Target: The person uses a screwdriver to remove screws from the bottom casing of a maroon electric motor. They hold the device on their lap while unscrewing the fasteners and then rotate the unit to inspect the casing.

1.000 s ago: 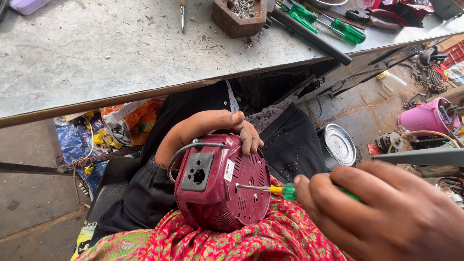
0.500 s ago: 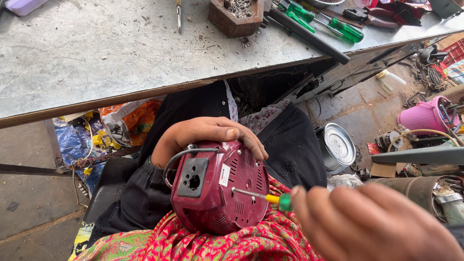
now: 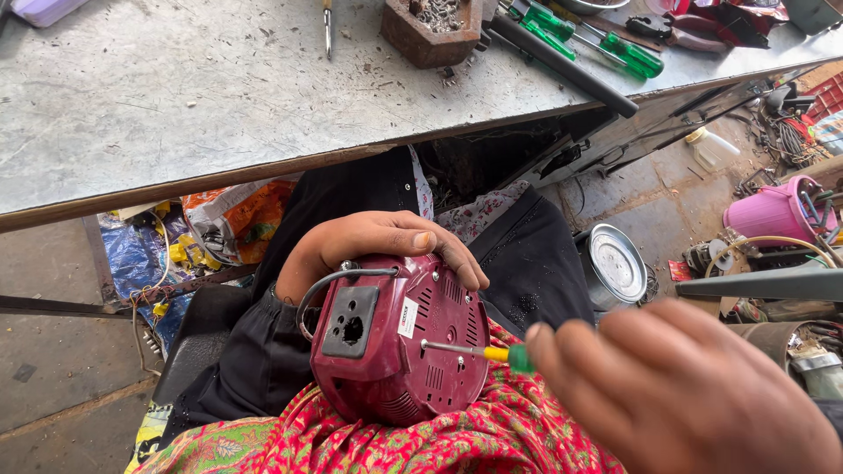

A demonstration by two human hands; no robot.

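So you've got that dark red appliance base [image 3: 399,338] sitting in your lap, resting on the red patterned cloth [image 3: 395,443] and tipped so its underside faces you. It's a rounded plastic shell with vent slots across the bottom, a small white sticker near the middle, and a grey square panel with a hole in it on the left side. A grey cord loops off the top left edge.

Your left hand [image 3: 378,241] is draped over the top of the base, fingers curled down onto the far rim, gripping it steady. Your right hand [image 3: 676,391] is wrapped closed around a screwdriver [image 3: 474,351] with a yellow and green handle, and the metal tip is touching the underside right by the sticker.

Above your knees is the grey worktop [image 3: 176,96], scratched up, with green-handled screwdrivers [image 3: 615,44], a black bar [image 3: 562,66] and a wooden box of screws [image 3: 435,26] along the far edge. Down on the floor to your right there's a round metal pot [image 3: 615,268] and a pink bucket [image 3: 773,211]. Your big right hand blocks the lower right corner.
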